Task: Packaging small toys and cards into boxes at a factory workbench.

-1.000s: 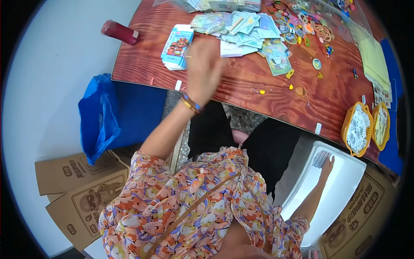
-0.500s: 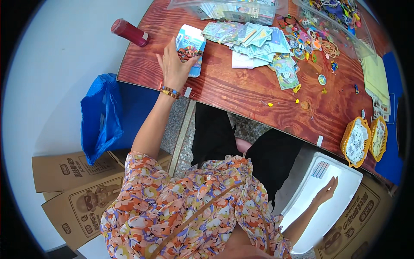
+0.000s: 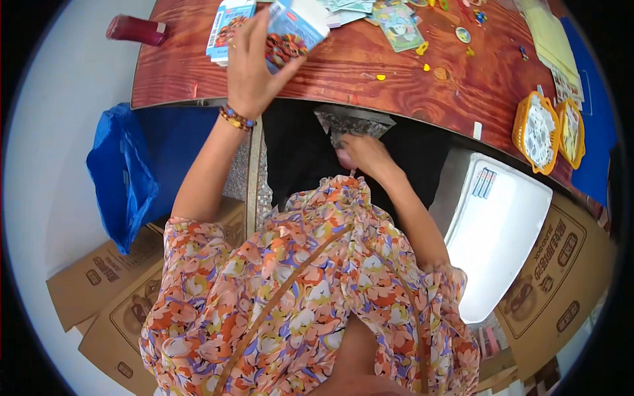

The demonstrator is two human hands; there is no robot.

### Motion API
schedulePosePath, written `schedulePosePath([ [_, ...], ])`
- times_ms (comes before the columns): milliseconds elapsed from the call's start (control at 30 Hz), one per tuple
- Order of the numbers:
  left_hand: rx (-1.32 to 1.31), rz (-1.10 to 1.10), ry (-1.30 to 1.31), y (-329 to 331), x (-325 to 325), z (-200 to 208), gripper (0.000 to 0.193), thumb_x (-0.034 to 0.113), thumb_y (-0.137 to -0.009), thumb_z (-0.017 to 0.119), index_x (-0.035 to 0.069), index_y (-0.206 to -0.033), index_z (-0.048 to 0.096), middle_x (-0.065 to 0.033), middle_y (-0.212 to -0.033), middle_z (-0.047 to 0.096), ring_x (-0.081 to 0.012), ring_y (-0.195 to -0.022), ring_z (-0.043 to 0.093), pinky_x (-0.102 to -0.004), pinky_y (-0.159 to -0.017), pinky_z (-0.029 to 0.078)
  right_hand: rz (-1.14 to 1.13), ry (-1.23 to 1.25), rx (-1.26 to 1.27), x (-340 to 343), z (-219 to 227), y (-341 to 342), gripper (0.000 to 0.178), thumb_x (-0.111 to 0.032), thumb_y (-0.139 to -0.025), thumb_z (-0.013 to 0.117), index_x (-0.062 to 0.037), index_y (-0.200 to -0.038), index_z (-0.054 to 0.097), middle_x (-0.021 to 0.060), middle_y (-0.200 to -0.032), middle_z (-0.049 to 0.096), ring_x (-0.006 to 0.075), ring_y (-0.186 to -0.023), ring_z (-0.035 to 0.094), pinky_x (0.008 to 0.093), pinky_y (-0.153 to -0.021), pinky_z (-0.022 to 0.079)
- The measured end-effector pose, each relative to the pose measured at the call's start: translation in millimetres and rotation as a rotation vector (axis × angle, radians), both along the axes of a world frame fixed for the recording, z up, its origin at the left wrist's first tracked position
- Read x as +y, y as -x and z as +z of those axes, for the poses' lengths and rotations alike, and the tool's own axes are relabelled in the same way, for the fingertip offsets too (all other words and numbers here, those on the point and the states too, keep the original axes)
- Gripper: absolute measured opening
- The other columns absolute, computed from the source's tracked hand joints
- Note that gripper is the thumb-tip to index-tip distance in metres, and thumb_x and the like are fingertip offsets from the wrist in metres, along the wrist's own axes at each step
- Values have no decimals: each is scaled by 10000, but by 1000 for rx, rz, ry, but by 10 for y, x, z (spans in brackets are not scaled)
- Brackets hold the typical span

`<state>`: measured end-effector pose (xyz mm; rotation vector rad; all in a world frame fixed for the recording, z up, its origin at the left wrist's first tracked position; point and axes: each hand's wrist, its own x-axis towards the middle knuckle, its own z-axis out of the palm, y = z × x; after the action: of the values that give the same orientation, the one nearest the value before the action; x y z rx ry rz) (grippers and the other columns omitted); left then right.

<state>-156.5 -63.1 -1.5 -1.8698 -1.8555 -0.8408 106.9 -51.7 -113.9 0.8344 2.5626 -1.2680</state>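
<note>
My left hand (image 3: 247, 72) grips a blue-and-white printed carton (image 3: 297, 30) with red cartoon figures, thumb on its near edge and fingers along its left side. The carton is tilted, lifted at the table's far-left part. Beside it lies a stack of like blue cartons (image 3: 220, 36), partly behind my fingers. My right hand (image 3: 366, 155) is low over my lap, between my dark trouser legs, close to a pinkish surface (image 3: 344, 158). Its fingers are curled down, blurred and partly hidden, so whether they hold anything does not show.
On the wooden table (image 3: 317, 69) are a dark red bottle (image 3: 137, 30), scattered cards (image 3: 397, 28), small trinkets and orange baskets (image 3: 536, 132) of small packets. A white foam tray (image 3: 505, 231) with a few blue strips stands at my right. A blue bag (image 3: 122, 178) and cardboard boxes (image 3: 545, 290) flank me.
My left hand has lifted one carton off the stack and tilted it. My right hand has moved from the white tray to my lap. The whole view has shifted.
</note>
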Motion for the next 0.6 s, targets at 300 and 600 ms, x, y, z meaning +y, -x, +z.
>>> schedulePosePath([
  [300,-130,13,151,-110,-47,-297,874,271,-760,855,-20,-1444,395,-216,-1343,503,-373,-1223,509,-447,-1018,439,45,395,-181,12,-1605,108,600,-512,-940,486,-11,-1232,640,241,-1314,600,347,-1246,565,411,-1057,410],
  [600,-125,57,284,-113,54,-285,833,270,-782,847,-27,-1426,411,-230,-1320,522,-354,-1207,535,-433,-1010,446,212,431,-408,233,-1210,330,662,-515,-922,510,-136,-1464,476,139,-1532,436,319,-1408,412,395,-1148,332],
])
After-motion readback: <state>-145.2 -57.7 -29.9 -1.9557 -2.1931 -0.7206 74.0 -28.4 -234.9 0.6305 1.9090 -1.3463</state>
